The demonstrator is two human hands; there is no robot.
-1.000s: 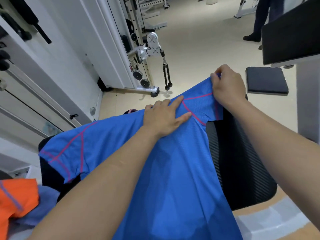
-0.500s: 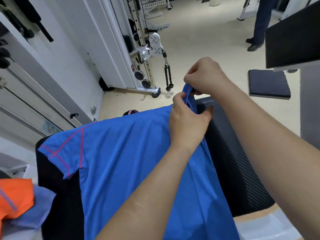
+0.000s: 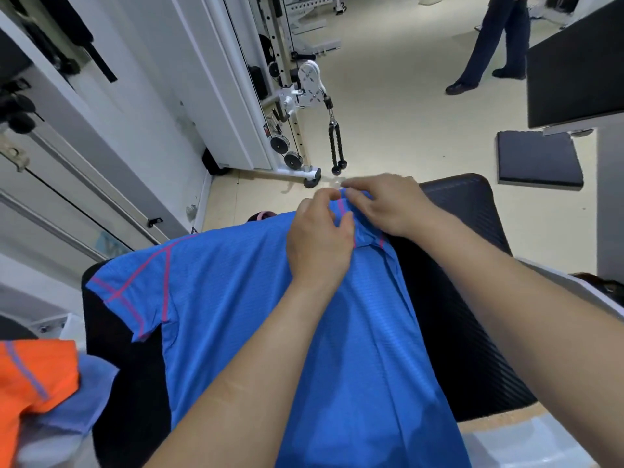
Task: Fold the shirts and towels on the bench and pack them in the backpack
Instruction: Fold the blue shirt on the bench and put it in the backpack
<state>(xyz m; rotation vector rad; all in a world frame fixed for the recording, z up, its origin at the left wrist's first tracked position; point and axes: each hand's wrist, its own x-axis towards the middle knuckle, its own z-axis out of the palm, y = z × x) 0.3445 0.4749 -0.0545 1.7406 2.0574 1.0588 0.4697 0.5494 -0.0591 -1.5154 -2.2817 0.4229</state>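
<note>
A blue shirt (image 3: 256, 315) with pink seams lies lengthwise on the black padded bench (image 3: 472, 298). Its right sleeve is folded in over the body, and its left sleeve lies spread at the left. My left hand (image 3: 320, 241) pinches the folded sleeve's cloth at the shoulder. Just beyond it, my right hand (image 3: 385, 204) holds the sleeve's edge with curled fingers. An orange shirt (image 3: 30, 383) lies on a pale blue cloth (image 3: 84, 393) at the lower left. No backpack is clearly in view.
A white cable machine (image 3: 304, 96) with a hanging black rope handle (image 3: 336, 143) stands ahead on the beige floor. A dark pad (image 3: 537, 158) lies on the floor at the right, under a black seat (image 3: 574, 76). A person's legs (image 3: 489, 45) stand at the far right.
My right hand has carried the right sleeve from the bench's right side inward over the shirt body. Both hands now meet at the shoulder, lowered onto the cloth.
</note>
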